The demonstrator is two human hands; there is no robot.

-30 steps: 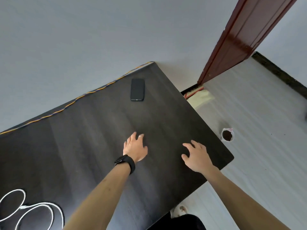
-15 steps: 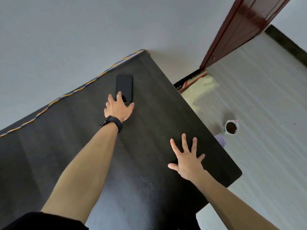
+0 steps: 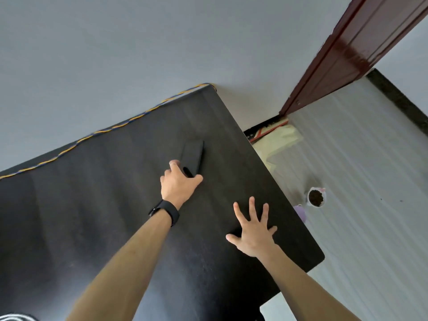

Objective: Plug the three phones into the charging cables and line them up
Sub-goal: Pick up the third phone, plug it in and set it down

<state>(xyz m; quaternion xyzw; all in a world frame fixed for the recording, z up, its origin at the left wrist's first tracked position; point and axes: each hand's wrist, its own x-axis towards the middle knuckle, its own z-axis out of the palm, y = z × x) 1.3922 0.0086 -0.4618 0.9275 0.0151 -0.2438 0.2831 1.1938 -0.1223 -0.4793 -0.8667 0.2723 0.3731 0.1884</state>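
Note:
A black phone (image 3: 193,154) lies tilted up off the dark table (image 3: 92,205) near its far right part. My left hand (image 3: 178,184), with a black watch on the wrist, grips the phone's near end between fingers and thumb. My right hand (image 3: 253,232) rests flat on the table with fingers spread, nearer to me and to the right of the phone. A bit of white charging cable (image 3: 16,317) shows at the bottom left corner. No other phones are in view.
A yellow-and-blue twisted cord (image 3: 111,129) runs along the table's far edge against the grey wall. Right of the table is pale floor with a small white pot of soil (image 3: 316,197), a purple object (image 3: 301,210) and a dark red door frame (image 3: 347,54).
My left hand has closed on the phone's near end and drawn it nearer, tipping it up. My right hand stays spread on the table. The view has shifted slightly.

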